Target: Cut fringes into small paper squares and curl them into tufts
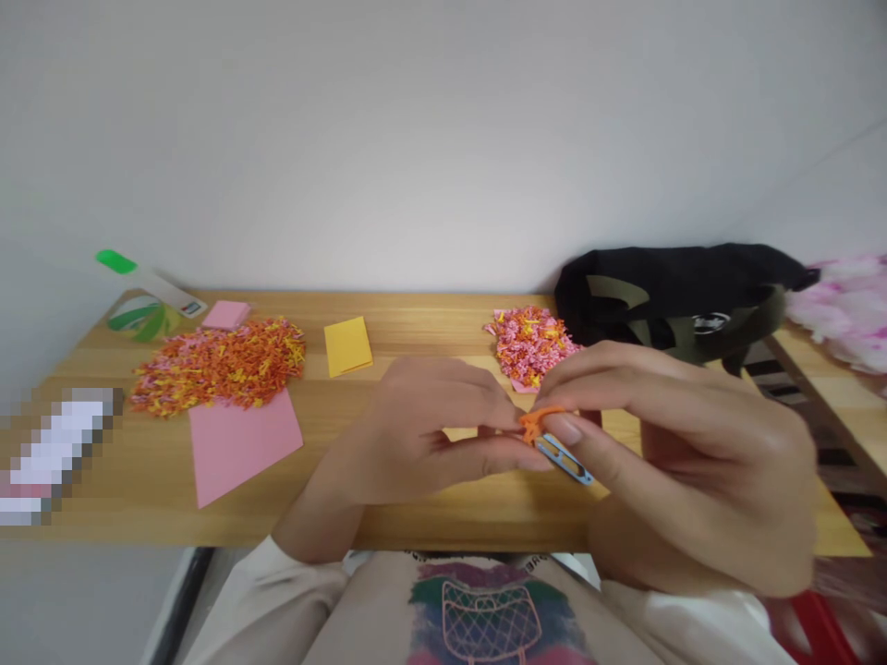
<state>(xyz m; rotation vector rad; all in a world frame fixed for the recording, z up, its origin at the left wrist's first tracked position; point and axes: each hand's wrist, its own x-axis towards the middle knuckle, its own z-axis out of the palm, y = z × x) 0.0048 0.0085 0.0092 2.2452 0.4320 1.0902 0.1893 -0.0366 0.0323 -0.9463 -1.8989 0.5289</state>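
My left hand (422,429) and my right hand (686,453) meet above the wooden table (430,517), near its front edge. Both pinch a small orange paper piece (537,420) between their fingertips. My right hand also holds a small metal snipper (565,457) with grey-blue blades, which points down and to the right under the thumb. A yellow sheet of paper (461,432) lies on the table under the hands, mostly hidden.
A big heap of orange, pink and yellow paper bits (218,362) lies at left, with a pink sheet (239,443) in front. A yellow pad (347,345), a pink pad (225,314), a smaller heap (532,344) and a black bag (679,291) stand farther back.
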